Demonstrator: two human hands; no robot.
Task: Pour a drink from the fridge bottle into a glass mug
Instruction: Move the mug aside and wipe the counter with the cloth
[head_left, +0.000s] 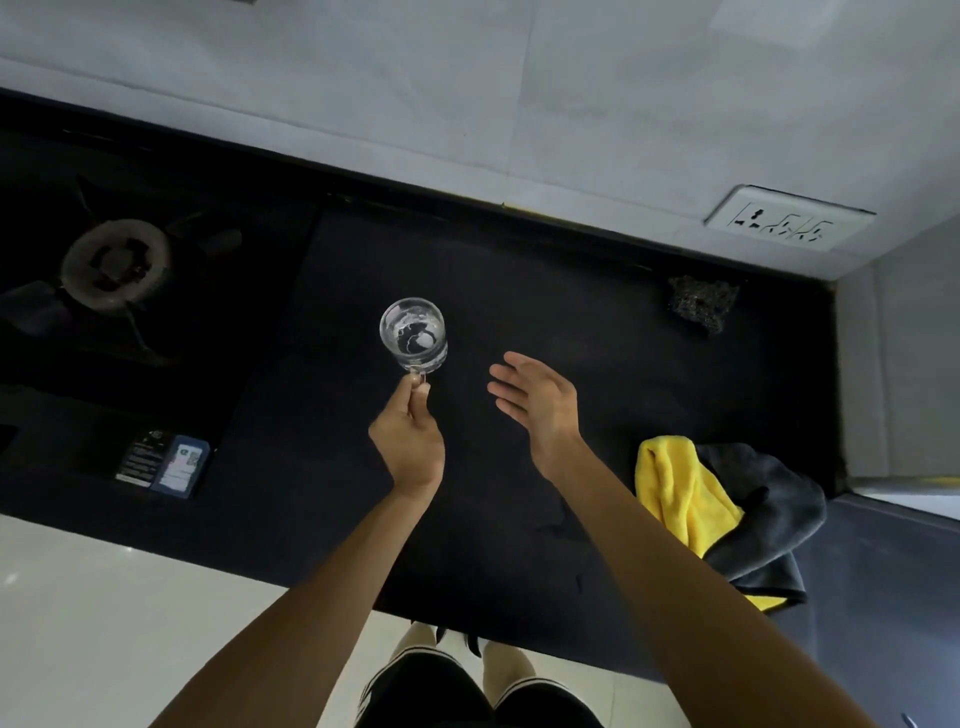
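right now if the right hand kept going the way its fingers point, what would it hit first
Probably the glass mug: the open right hand points up-left toward it, bare black counter between. Depth is unclear, so it might pass behind.

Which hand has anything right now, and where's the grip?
Left hand pinches the mug by its handle; right hand is open, holding nothing.

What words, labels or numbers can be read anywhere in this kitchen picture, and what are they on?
None can be read.
Dark sticker on the stove's front edge: lines of white print, too small and blurred.
Pale blue sticker beside it: a square code pattern and print, too blurred.
Wall socket plate: only holes and switches, no lettering visible.
Glass mug, held by its handle in the left hand: no marking visible.
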